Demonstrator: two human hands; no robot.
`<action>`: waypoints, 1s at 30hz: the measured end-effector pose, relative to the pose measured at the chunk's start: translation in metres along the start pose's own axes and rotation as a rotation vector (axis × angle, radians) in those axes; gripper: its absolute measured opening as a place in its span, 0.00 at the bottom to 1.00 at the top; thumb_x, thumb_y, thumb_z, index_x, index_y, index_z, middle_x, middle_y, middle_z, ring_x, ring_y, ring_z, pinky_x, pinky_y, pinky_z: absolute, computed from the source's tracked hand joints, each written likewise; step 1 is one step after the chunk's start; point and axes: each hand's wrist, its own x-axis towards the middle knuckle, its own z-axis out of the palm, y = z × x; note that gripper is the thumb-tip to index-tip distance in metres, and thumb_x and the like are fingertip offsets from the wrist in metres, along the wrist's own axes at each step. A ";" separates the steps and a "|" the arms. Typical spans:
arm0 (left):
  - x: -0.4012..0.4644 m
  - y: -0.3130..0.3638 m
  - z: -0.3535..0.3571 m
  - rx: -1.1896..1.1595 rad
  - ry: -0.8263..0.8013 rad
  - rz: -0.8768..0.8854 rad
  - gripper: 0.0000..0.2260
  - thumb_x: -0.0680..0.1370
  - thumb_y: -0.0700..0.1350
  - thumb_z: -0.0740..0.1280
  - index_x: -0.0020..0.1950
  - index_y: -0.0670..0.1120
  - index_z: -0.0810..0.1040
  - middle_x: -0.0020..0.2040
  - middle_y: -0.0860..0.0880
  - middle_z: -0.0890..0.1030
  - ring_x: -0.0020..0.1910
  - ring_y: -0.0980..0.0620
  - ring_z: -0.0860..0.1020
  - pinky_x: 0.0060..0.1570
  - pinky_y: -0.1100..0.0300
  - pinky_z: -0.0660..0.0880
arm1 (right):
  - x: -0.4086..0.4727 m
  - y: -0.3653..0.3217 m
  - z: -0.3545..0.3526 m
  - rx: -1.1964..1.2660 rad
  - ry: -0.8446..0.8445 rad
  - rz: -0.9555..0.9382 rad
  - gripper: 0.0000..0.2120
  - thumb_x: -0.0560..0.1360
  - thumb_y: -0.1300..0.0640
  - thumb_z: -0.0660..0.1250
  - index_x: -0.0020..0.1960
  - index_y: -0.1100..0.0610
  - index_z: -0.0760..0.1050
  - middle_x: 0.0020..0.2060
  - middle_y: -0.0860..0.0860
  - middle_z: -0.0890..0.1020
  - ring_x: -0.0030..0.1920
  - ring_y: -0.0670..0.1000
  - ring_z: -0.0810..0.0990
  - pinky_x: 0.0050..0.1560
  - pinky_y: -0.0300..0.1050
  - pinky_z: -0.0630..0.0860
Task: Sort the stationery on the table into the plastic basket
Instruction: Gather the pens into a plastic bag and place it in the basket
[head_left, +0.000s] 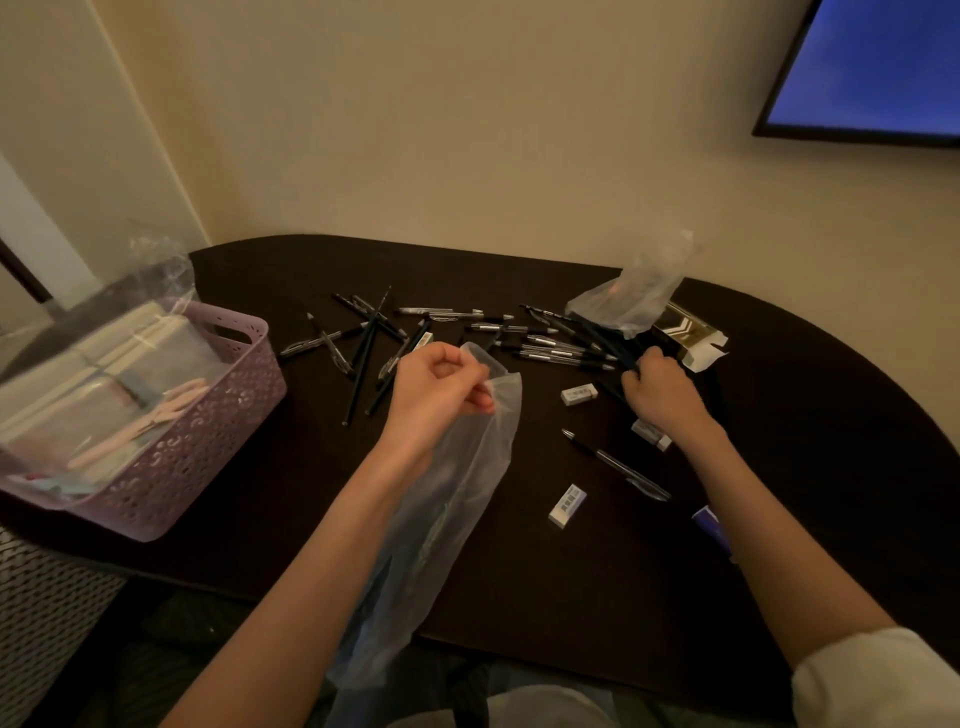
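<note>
My left hand (441, 384) is pinching the bag (457, 499) mouth open; my right hand (662, 392) is gripping pens (566, 353) lying crosswise toward the table's (779, 467) far edge.

A dark-framed screen (872, 67) glowing blue hangs on the beige wall (467, 130) at far right; a woven hamper (47, 618) stands near left.

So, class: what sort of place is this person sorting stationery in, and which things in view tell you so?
Probably a room in a home or hotel, not a workshop: a dark rounded table against a plain cream wall, a wall-mounted screen, and a lilac plastic basket.
</note>
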 end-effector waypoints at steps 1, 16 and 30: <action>0.001 -0.001 0.002 0.008 -0.004 0.002 0.04 0.78 0.36 0.66 0.51 0.38 0.78 0.36 0.45 0.81 0.34 0.53 0.81 0.41 0.61 0.81 | 0.000 0.003 0.000 -0.012 -0.006 -0.009 0.06 0.78 0.58 0.62 0.53 0.59 0.70 0.45 0.56 0.77 0.44 0.54 0.77 0.40 0.49 0.73; 0.005 -0.003 0.007 0.009 -0.029 -0.016 0.02 0.78 0.36 0.66 0.48 0.42 0.77 0.36 0.46 0.81 0.34 0.54 0.81 0.45 0.56 0.82 | 0.001 0.011 0.006 -0.163 -0.091 -0.096 0.04 0.75 0.58 0.68 0.47 0.57 0.75 0.41 0.53 0.78 0.41 0.51 0.78 0.41 0.47 0.78; 0.005 0.006 0.007 0.024 -0.029 0.020 0.02 0.78 0.36 0.66 0.48 0.41 0.78 0.36 0.46 0.81 0.34 0.54 0.81 0.42 0.59 0.82 | 0.015 0.019 -0.053 0.449 0.260 -0.132 0.09 0.82 0.59 0.55 0.59 0.61 0.69 0.38 0.49 0.74 0.33 0.44 0.72 0.32 0.36 0.68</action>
